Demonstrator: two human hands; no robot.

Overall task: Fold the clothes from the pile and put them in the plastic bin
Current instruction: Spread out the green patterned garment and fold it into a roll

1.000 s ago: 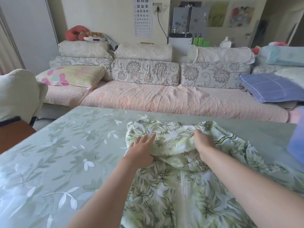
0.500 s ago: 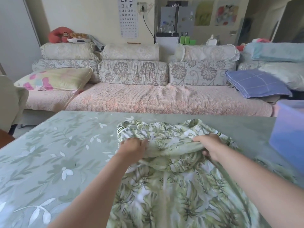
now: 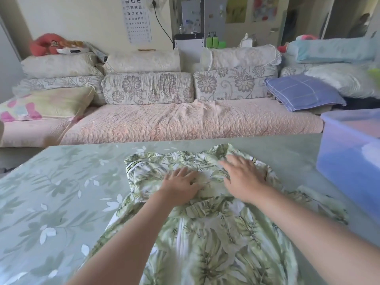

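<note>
On the green floral table (image 3: 61, 192), the leaf-print green fabric garment (image 3: 205, 243) lies spread left of the translucent blue plastic bin (image 3: 349, 161). The left hand (image 3: 181, 185) and right hand (image 3: 243, 178) press its far fold, fingers straight; smoothing outward should even the crease

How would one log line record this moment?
left hand: flat on leaf-print garment | right hand: flat on garment | plastic bin: at right
</note>
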